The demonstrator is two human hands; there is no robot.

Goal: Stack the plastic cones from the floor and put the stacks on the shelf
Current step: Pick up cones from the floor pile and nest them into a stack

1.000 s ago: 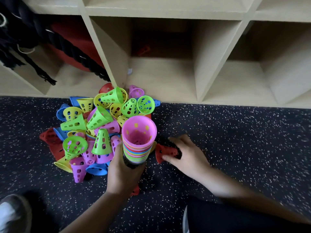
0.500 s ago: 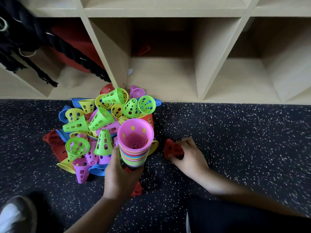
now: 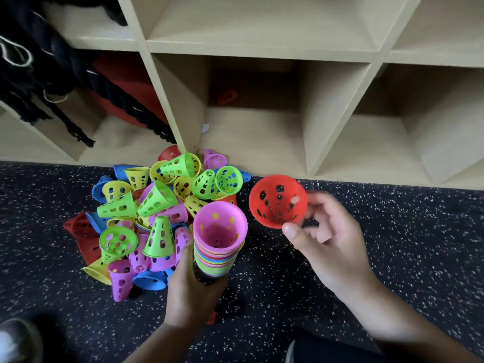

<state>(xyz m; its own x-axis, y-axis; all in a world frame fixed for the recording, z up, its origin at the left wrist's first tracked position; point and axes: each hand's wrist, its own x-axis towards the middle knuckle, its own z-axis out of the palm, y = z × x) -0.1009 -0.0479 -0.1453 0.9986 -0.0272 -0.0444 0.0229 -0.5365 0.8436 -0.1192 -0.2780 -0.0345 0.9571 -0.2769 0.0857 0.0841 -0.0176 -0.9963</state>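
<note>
Red cone (image 3: 277, 201) pinched by right hand (image 3: 330, 239); left hand (image 3: 191, 292) grips stack (image 3: 218, 242).

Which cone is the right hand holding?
The red cone, pinched alone in the right hand; the left hand holds a whole stack, pink on top.

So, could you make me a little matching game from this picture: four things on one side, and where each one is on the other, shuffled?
Things
1. red cone
2. stack of cones
3. black rope
4. pile of loose cones

Places
A. in the left compartment of the shelf
B. on the floor in front of the shelf
C. gripped by the left hand
D. held in the right hand

Pairs: 1-D, 2-C, 3-A, 4-B.
</note>
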